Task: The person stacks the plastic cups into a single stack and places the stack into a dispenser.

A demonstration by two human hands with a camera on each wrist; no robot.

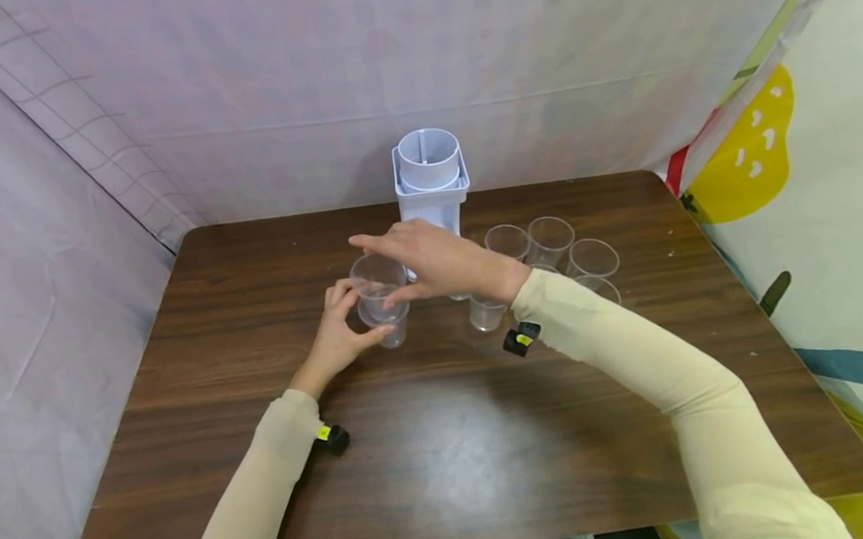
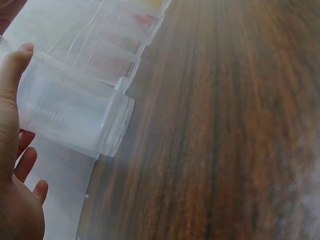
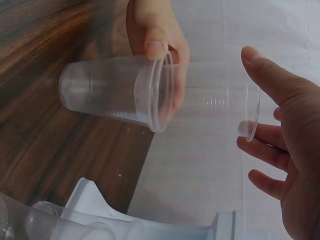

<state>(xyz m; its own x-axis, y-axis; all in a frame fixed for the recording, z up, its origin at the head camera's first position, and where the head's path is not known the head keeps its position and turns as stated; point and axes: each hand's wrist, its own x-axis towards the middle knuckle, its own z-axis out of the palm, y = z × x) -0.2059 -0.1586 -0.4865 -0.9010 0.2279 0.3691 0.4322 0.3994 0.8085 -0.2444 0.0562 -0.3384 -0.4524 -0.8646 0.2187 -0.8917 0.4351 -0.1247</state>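
Two clear plastic cups stand one in the other, the upper cup [image 1: 378, 275] partly sunk in the lower cup [image 1: 394, 332]. My left hand [image 1: 338, 334] curves round the lower cup near its rim, its thumb at the rim in the right wrist view. My right hand [image 1: 438, 261] reaches across from the right and holds the upper cup by its top rim, thumb on one side and fingers on the other. In the right wrist view, the upper cup's wall [image 3: 210, 95] rises well beyond the lower cup's rim [image 3: 159, 95].
A white plastic holder [image 1: 434, 202] with a round tube stands at the table's back. Several clear cups [image 1: 593, 258] stand right of it, some partly behind my right forearm. Fabric walls [image 1: 277, 105] enclose the wooden table [image 1: 208, 402] at the back and sides.
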